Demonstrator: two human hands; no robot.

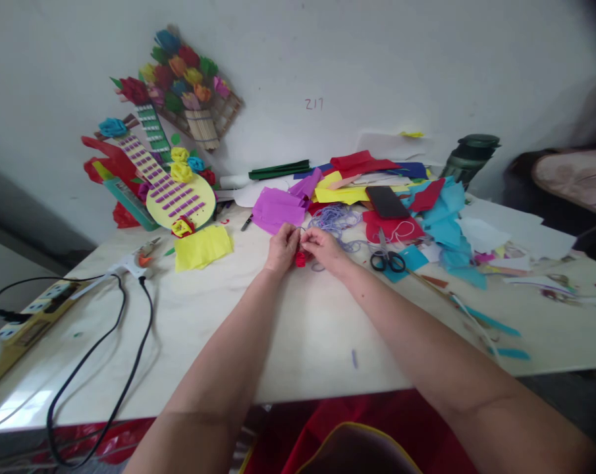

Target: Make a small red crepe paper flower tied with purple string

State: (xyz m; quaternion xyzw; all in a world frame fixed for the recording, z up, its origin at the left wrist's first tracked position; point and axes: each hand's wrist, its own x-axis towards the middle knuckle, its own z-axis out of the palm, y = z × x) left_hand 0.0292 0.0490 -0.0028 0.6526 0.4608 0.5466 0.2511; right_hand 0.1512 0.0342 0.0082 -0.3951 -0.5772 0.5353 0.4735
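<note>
My left hand (282, 249) and my right hand (323, 249) meet over the middle of the table (298, 342). Both are closed in a pinch on a small red paper piece (300, 259) held between them. A thin thread seems to run from my fingers toward the tangle of lilac thread (334, 218) just behind. A purple paper sheet (276, 209) lies right behind my left hand.
Black-handled scissors (386, 258) lie right of my hands. Coloured paper scraps (440, 217), a dark phone (386, 201) and a green bottle (468, 158) fill the back right. A yellow sheet (202, 247), a paper guitar craft (172, 191), a glue gun (137, 262) and a power strip (26, 319) sit left.
</note>
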